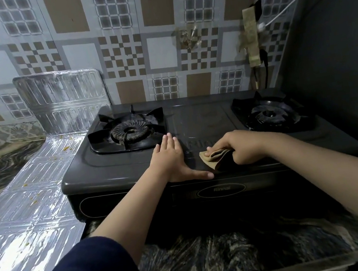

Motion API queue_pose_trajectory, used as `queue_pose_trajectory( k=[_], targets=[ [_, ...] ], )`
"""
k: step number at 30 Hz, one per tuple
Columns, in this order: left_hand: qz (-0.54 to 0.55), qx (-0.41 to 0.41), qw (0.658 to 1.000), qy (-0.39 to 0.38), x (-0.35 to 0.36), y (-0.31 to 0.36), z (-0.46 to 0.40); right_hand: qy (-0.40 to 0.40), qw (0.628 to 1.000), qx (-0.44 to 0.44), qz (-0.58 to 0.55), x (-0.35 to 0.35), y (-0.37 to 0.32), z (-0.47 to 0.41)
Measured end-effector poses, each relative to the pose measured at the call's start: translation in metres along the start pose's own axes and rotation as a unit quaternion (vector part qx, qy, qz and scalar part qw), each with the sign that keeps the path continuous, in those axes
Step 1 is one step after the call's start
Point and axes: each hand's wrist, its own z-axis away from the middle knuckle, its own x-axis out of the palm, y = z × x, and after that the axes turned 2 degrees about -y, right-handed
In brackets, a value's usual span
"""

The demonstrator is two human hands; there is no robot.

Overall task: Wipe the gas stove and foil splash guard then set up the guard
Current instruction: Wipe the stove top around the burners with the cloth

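A black two-burner gas stove (pixel 113 168) stands on the marble counter. My left hand (pixel 172 159) lies flat on its top, fingers straight, just in front of the left burner (pixel 128 131). My right hand (pixel 238 147) grips a folded tan cloth (pixel 211 157) and presses it on the stove top near the front middle. The foil splash guard (pixel 38 198) lies unfolded to the left of the stove, one panel leaning up against the wall. Yellowish food specks dot the foil.
The right burner (pixel 272 114) sits close to a dark side wall (pixel 337 65). A power strip with cables (pixel 254 38) hangs on the patterned wall behind. The marble counter (pixel 237 254) runs along the front of the stove.
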Motion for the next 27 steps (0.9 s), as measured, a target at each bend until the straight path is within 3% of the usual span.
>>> queue_pose_trajectory(
  k=[11,17,21,27],
  targets=[
    [0.009,0.001,1.0,-0.001,0.001,0.0,-0.001,-0.161,0.986,0.023,-0.02,-0.074,0.025,-0.021],
    [0.023,0.016,1.0,-0.006,-0.007,0.005,-0.008,0.015,0.994,0.011,-0.109,-0.11,0.06,-0.062],
    [0.001,0.035,0.999,0.006,-0.011,0.013,-0.026,0.118,0.988,0.022,-0.095,-0.104,0.062,-0.118],
    [-0.013,0.027,0.999,-0.015,0.0,0.011,-0.036,0.186,0.981,0.011,-0.043,-0.085,0.068,-0.181]
  ],
)
